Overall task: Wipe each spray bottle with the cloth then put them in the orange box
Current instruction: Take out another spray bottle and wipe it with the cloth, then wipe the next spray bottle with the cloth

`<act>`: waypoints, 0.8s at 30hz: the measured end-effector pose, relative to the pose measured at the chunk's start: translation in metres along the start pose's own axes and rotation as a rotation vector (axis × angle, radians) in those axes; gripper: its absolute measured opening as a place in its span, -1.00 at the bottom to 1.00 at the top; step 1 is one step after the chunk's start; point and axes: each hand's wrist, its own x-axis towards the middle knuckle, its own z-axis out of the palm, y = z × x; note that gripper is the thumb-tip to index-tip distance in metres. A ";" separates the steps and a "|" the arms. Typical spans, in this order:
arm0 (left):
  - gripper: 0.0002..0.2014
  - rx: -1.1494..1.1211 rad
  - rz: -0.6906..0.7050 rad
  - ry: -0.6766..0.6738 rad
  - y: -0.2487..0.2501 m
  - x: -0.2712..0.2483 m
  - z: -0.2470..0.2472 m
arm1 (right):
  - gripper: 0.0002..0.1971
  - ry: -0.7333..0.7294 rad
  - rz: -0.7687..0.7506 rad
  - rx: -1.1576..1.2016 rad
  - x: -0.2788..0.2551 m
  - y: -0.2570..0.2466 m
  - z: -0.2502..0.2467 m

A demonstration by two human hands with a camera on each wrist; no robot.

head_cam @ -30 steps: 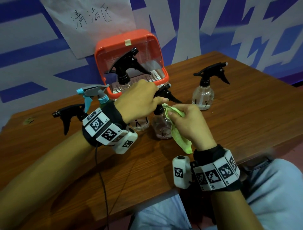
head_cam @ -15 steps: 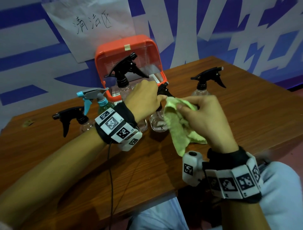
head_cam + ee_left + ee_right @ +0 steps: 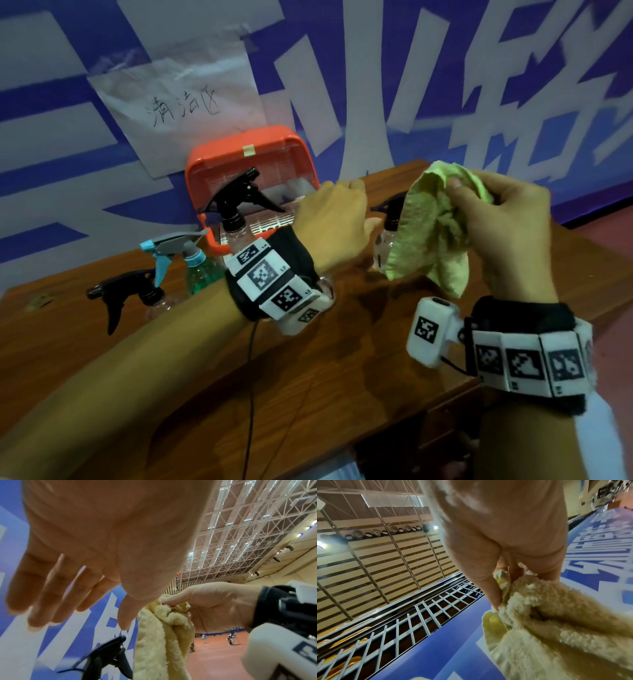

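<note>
My right hand (image 3: 486,212) is raised above the table and grips the bunched green cloth (image 3: 428,233), which hangs down from its fingers (image 3: 494,595). My left hand (image 3: 342,212) hovers beside the cloth with fingers straight and relaxed (image 3: 51,595), holding nothing. Below it shows a black trigger head (image 3: 106,655). The orange box (image 3: 246,161) stands open at the back by the wall. A clear bottle with a black trigger (image 3: 236,209) stands in front of it. Another clear bottle (image 3: 388,222) is half hidden behind the cloth. One more (image 3: 325,286) peeks out under my left wrist.
A green bottle with a blue and grey trigger (image 3: 186,253) and a black-trigger bottle (image 3: 126,298) stand at the left of the wooden table (image 3: 325,359). A paper sign (image 3: 181,106) hangs on the blue and white wall behind the box.
My right hand has lifted the cloth up and to the right, off the bottle it was rubbing. My left hand has let go of that bottle's top and risen.
</note>
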 end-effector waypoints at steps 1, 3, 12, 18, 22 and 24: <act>-0.51 -0.015 0.011 -0.015 0.006 0.008 0.000 | -0.77 0.008 0.016 -0.007 0.006 0.003 -0.004; -0.50 -0.065 0.035 -0.060 0.015 0.026 0.004 | -0.77 0.020 0.053 -0.046 0.015 0.013 -0.012; -0.73 -0.260 0.052 -0.140 0.019 0.077 0.050 | -0.79 0.044 0.125 -0.017 0.010 0.051 -0.036; -0.78 -0.455 0.019 -0.056 0.015 0.071 0.051 | -0.82 0.023 0.135 0.004 -0.005 0.057 -0.027; -0.77 -0.521 -0.002 0.066 0.012 0.055 0.031 | -0.86 -0.007 0.080 0.021 -0.013 0.051 -0.020; -0.76 -0.569 -0.011 0.124 0.009 0.046 0.014 | -0.86 -0.030 0.070 0.026 -0.016 0.048 -0.016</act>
